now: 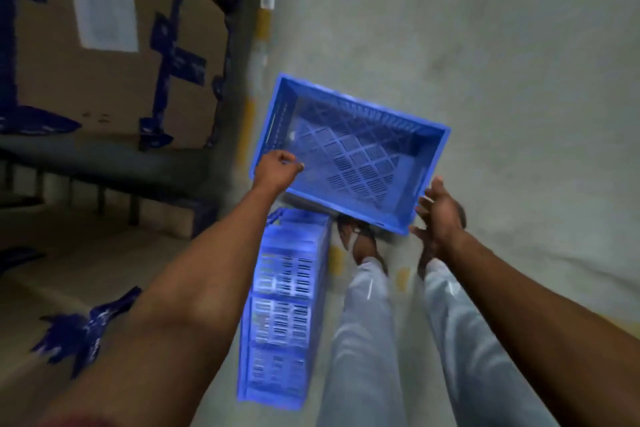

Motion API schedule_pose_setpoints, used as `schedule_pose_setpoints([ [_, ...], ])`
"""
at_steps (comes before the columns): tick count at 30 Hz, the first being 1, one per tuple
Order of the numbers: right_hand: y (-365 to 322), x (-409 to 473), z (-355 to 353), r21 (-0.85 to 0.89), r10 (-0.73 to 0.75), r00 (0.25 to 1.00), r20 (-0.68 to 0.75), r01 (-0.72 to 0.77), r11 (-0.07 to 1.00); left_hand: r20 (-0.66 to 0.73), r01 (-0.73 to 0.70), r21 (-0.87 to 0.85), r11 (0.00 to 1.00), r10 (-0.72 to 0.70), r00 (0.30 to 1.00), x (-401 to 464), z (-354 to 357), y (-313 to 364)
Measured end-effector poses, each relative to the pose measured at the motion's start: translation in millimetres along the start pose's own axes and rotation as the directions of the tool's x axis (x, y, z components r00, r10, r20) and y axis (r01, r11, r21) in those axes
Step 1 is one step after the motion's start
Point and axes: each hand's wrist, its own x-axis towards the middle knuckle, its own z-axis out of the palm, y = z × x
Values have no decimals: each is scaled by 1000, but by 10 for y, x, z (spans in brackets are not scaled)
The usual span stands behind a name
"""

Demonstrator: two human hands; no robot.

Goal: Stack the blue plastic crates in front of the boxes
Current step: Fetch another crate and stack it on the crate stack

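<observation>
An empty blue plastic crate [349, 149] hangs tilted above the floor, its open top facing me. My left hand [277, 170] grips its near left rim with curled fingers. My right hand [438, 211] is at the crate's near right corner, fingers spread and touching the wall. Below and to the left stands a stack of blue crates [284, 305], seen from the side, close to my legs. Large cardboard boxes [104, 80] with blue tape sit on a rack at the left.
A dark metal rack [239, 45] holds the boxes at upper left. More cardboard with blue tape [79, 326] lies low at the left. Grey concrete floor [519, 62] with yellow line marks spreads to the right. My feet and light trousers are below the crate.
</observation>
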Motion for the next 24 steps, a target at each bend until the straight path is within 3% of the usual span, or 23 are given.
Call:
schedule_pose_setpoints([
  [4,176,1049,277,-87,-47,996,-77,40,995,-136,68,234,970,-37,990,557,256,-72],
  [7,270,1285,335,-307,-134,951,-277,44,951,-228,83,301,950,-13,974,935,433,-118],
  [10,395,1408,362,-485,-196,927,-321,17,874,-254,95,363,927,0,967,1208,479,-66],
  [14,511,1668,423,-320,-160,927,-339,46,946,-269,131,345,929,-36,963,1370,514,32],
  [20,429,1746,386,-265,-120,893,-434,1,964,-362,212,220,952,-122,924,1429,449,214],
  [24,275,1763,291,-216,-79,905,-419,-15,976,-293,243,260,935,-163,942,1456,219,318],
])
